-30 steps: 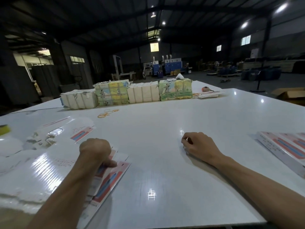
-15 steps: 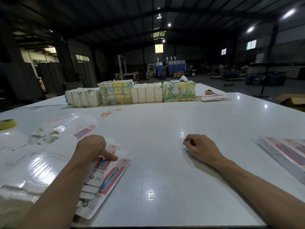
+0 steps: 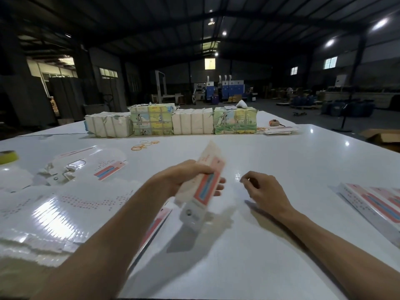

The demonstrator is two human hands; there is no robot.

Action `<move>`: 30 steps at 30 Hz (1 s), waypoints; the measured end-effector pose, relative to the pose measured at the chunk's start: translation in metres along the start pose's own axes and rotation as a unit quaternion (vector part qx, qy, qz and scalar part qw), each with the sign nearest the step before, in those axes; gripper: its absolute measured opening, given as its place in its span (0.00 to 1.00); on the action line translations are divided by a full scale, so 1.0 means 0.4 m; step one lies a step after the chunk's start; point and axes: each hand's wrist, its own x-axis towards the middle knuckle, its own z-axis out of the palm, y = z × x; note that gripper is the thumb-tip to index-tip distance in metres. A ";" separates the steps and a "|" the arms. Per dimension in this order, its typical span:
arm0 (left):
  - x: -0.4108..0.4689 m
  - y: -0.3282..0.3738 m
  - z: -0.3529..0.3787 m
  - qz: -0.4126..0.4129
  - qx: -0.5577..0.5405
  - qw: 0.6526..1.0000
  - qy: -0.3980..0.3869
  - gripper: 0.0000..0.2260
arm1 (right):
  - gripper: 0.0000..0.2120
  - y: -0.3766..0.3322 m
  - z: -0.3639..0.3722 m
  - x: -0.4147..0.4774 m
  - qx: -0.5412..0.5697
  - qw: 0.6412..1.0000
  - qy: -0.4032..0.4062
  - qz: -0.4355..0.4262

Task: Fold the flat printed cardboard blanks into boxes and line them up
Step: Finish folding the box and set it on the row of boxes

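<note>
White table (image 3: 281,156) | left hand (image 3: 184,176) grips blank (image 3: 207,187) over its middle | right hand (image 3: 264,191) rests alongside, loosely curled, empty

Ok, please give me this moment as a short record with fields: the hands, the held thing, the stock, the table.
left hand: grips one cardboard blank, lifted above the table, blurred
right hand: rests on the table, fingers loosely curled, holds nothing
blank pile: flat, at the left
wrapped bundles: row at the far edge
rubber bands: loose, before the bundles
</note>
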 end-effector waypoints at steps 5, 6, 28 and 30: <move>0.086 -0.076 0.132 0.021 -0.094 0.994 -0.055 0.26 | 0.10 -0.015 -0.022 0.003 0.068 0.988 0.133 -0.028; 0.096 -0.097 0.145 0.028 -0.107 0.992 -0.063 0.29 | 0.12 -0.014 -0.022 0.005 0.072 0.987 0.136 -0.034; 0.084 -0.157 0.159 0.064 -0.180 0.980 -0.054 0.29 | 0.14 -0.023 -0.010 0.029 0.002 0.995 0.033 -0.089; 0.088 -0.159 0.155 0.069 -0.178 0.980 -0.049 0.28 | 0.13 -0.025 -0.010 0.028 0.019 0.996 0.021 -0.082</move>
